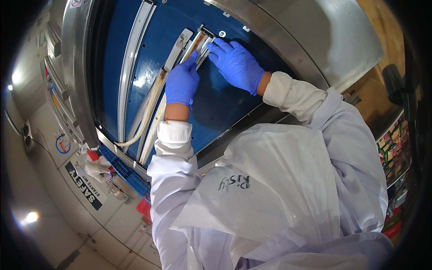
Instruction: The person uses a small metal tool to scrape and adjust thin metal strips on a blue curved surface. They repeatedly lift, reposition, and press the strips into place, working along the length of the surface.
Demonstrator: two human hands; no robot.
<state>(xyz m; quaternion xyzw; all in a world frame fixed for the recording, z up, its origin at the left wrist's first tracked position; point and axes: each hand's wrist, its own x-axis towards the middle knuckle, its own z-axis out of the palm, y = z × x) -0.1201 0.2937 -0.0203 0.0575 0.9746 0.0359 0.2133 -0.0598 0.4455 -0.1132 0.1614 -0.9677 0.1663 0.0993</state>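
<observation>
Both my hands wear blue gloves and are at the upper end of a long metal sealing bar with a brown-stained strip. My left hand is closed around the bar, one finger or thumb pressed along the strip; its other fingertips are hidden. On the bar's end, by a dark end piece, rest the fingertips of my right hand, its fingers stretched out and slightly apart. A flat metal bracket lies beside the bar. A loose pale strip curves down to the left of it.
Beneath the bar is a blue panel in a steel frame. Another metal bar runs along its left. A steel surface lies at upper right, with colourful packets below. A blue crate stands at lower left.
</observation>
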